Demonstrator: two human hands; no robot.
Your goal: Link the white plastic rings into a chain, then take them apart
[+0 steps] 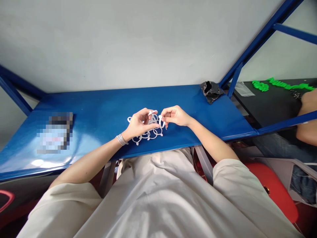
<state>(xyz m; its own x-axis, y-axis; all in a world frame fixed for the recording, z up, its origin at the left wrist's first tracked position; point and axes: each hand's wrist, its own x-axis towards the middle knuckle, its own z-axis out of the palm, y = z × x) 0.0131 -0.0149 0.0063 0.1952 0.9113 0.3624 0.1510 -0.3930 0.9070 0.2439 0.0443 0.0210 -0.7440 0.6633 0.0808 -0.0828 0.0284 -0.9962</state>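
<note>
Pale shirt (158,195); left fingers (151,126), right fingers (169,110) holding white rings (160,118); pixelated item (55,132) at left, unreadable.

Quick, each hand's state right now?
Left hand: partly curled at a white loop; how firmly it grips cannot be told.
Right hand: closed, pinching a white ring.

On our blue rectangular table (111,103), we have thin white plastic-looking rings (149,134) near the middle, a blurred rectangular item (54,133) left, a crumpled black plastic bag (211,94) far right. Beyond the table's right end, bright green knobbly strips (260,86) lie on a flat black tabletop (262,104).
</note>
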